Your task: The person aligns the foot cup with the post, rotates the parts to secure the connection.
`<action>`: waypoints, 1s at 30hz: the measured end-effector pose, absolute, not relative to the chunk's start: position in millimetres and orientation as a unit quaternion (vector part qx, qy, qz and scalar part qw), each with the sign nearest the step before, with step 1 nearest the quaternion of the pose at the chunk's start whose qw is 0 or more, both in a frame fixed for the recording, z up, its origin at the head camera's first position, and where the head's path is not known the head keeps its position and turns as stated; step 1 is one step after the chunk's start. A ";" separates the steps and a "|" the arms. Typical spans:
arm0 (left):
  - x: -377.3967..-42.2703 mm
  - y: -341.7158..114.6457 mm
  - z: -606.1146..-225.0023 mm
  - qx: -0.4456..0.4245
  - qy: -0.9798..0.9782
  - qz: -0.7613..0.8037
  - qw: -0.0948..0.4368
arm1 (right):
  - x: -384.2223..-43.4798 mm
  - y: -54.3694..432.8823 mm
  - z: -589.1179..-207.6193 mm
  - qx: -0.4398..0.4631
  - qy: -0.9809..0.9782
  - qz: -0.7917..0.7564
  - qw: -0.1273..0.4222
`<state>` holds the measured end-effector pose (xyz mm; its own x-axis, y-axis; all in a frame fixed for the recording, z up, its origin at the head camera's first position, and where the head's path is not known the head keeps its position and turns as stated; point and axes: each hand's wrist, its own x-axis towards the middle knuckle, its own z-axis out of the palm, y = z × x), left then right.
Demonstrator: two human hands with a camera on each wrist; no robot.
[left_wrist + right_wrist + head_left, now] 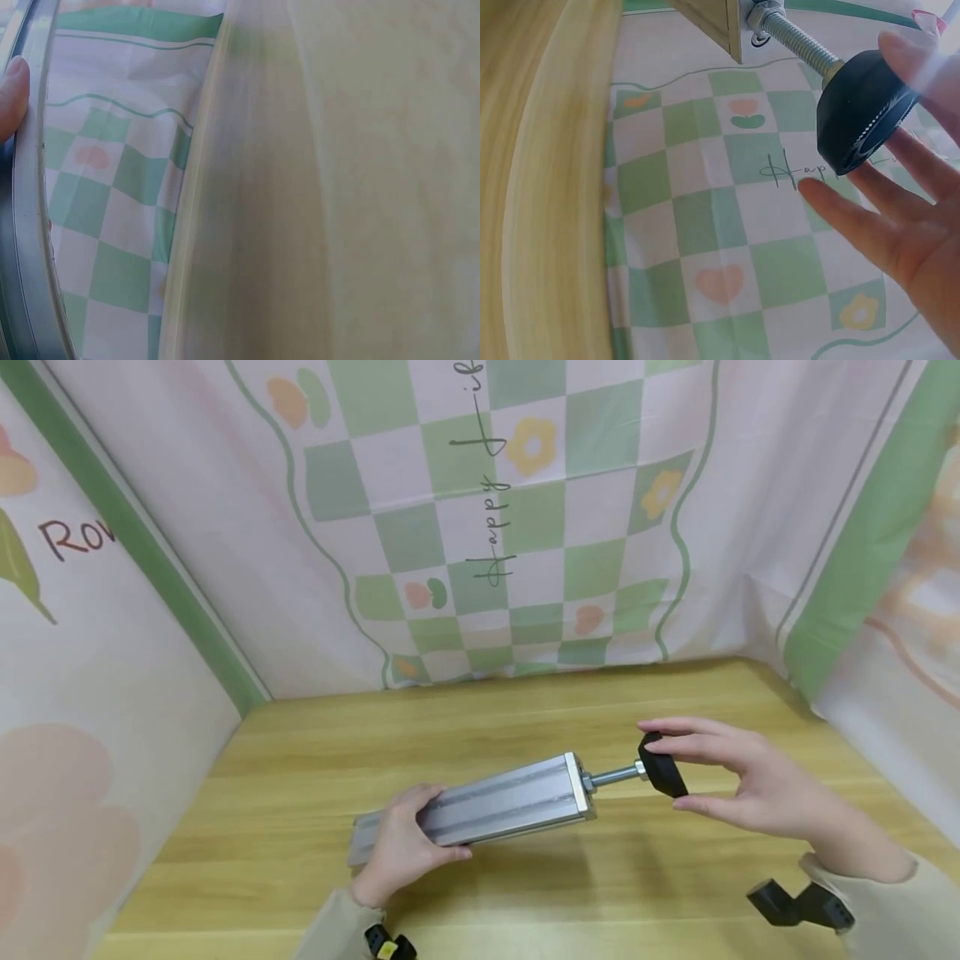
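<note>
A silver aluminium profile leg (510,797) slants above the wooden table, with a square end plate (579,787) at its right end. My left hand (405,843) grips its left part, thumb on the near side and fingers over the far side. In the left wrist view, a fingertip (11,97) lies along the metal edge (34,210). From the plate, a threaded rod (617,776) with nuts runs to a black levelling foot (662,767). My right hand (742,781) pinches the foot's rim between thumb and fingers. The right wrist view shows its ribbed underside (881,131).
Beneath both hands lies a wood-grain tabletop (315,760). Behind it hangs a green-and-white checked cloth (525,543), with printed fabric walls at left (112,693) and right (900,635). Each wrist wears a black camera mount (802,906).
</note>
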<state>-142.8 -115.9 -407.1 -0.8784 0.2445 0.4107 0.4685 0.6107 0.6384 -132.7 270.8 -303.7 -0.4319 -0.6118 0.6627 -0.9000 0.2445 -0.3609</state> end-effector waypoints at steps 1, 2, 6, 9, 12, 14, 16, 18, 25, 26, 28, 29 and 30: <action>-142.9 -116.0 -406.6 -0.201 -0.887 -0.391 0.143 | -133.6 271.0 -304.6 0.502 -0.756 0.370 0.200; -142.9 -116.2 -406.4 -0.201 -0.888 -0.388 0.144 | -134.1 271.1 -305.3 0.506 -0.749 0.379 0.198; -142.6 -116.8 -405.2 -0.205 -0.889 -0.384 0.141 | -133.7 270.5 -306.2 0.509 -0.739 0.398 0.191; -142.5 -117.4 -405.1 -0.207 -0.891 -0.378 0.142 | -130.9 270.1 -304.7 0.485 -0.758 0.398 0.174; -142.6 -117.7 -405.4 -0.209 -0.893 -0.374 0.141 | -128.4 268.7 -303.8 0.460 -0.773 0.408 0.154; -142.9 -117.9 -406.0 -0.208 -0.892 -0.376 0.139 | -127.1 266.8 -304.1 0.448 -0.775 0.420 0.150; -142.7 -118.2 -406.2 -0.208 -0.892 -0.377 0.137 | -125.7 264.4 -304.8 0.437 -0.775 0.430 0.151; -142.9 -118.5 -406.6 -0.207 -0.892 -0.377 0.136 | -123.1 261.6 -305.4 0.405 -0.787 0.442 0.147; -142.7 -118.5 -404.9 -0.198 -0.891 -0.387 0.132 | -121.7 252.8 -299.2 0.174 -0.875 0.446 0.067; -142.6 -118.7 -404.7 -0.198 -0.892 -0.385 0.130 | -122.6 252.2 -298.3 0.154 -0.879 0.449 0.052; -142.6 -119.1 -404.5 -0.199 -0.892 -0.383 0.129 | -123.4 249.9 -295.3 0.128 -0.880 0.456 0.031; -142.8 -119.5 -405.0 -0.200 -0.893 -0.383 0.129 | -123.4 248.3 -293.7 0.119 -0.882 0.456 0.025; -143.1 -119.8 -405.5 -0.203 -0.891 -0.385 0.131 | -123.3 246.7 -291.7 0.111 -0.883 0.456 0.020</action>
<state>-143.1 -119.8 -405.5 -0.8833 0.2608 0.3895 0.4623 0.6218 0.6321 -123.3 246.7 -291.7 -0.9746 -0.1778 0.1361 -0.2140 0.5600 -0.8004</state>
